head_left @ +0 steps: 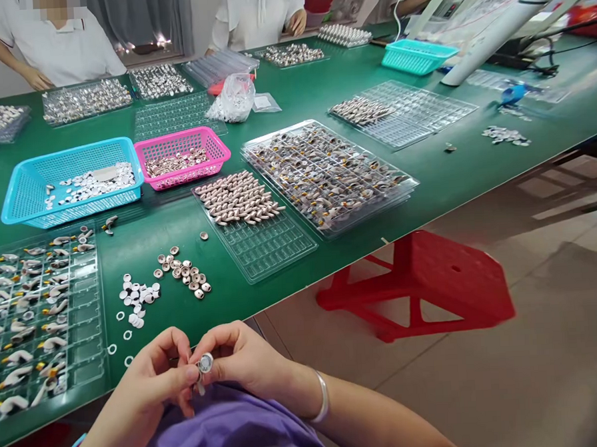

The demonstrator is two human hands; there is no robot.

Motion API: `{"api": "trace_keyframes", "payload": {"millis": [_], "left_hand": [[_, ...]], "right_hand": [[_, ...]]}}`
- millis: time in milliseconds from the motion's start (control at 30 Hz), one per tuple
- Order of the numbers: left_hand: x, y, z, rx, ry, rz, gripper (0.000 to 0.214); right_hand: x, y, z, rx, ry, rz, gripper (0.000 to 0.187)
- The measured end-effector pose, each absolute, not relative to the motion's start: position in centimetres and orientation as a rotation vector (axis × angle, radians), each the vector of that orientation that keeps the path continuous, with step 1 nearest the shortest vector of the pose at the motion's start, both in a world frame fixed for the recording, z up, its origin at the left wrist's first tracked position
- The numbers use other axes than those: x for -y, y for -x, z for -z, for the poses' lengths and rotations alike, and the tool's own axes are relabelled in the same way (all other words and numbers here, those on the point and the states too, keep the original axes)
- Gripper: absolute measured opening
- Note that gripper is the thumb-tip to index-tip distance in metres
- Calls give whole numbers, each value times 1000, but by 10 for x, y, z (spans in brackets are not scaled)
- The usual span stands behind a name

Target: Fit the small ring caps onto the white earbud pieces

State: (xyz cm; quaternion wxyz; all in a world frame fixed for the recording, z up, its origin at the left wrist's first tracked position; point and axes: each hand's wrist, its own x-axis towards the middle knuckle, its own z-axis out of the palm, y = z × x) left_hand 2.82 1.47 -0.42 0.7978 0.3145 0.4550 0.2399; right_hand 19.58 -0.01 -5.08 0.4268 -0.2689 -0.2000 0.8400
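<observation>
My left hand [159, 374] and my right hand [240, 356] meet low in the frame, in front of the purple clothing. Their fingertips pinch a small round piece [205, 363] with a pale rim and a greyish centre. A narrow whitish part shows just below it, partly hidden by the fingers. Beyond my hands on the table lie a cluster of white discs [138, 295], a few thin white rings [127, 335] and a group of small beige cups [183, 269]. Left of these, a clear compartment tray [86, 328] holds rows of white curved pieces with yellow and dark parts.
A blue basket [72, 212] and a pink basket [186, 179] hold small parts. Right of them lie a half-filled tray [267, 252] and a stacked tray [372, 203]. A red stool [456, 275] stands beyond the table edge. Two people in white sit opposite.
</observation>
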Motion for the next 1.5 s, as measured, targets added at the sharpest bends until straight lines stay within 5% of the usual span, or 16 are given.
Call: {"api": "trace_keyframes", "payload": {"millis": [433, 1067, 1500], "left_hand": [[-11, -34, -2, -1028, -694, -586, 37], [15, -28, 23, -1218, -834, -881, 25], [22, -33, 11, -1356, -1339, -966, 14]], "right_hand": [[-1, -202, 44, 591, 656, -2042, 29], [10, -206, 35, 1269, 853, -1465, 12], [11, -205, 33, 1217, 889, -1493, 11]]}}
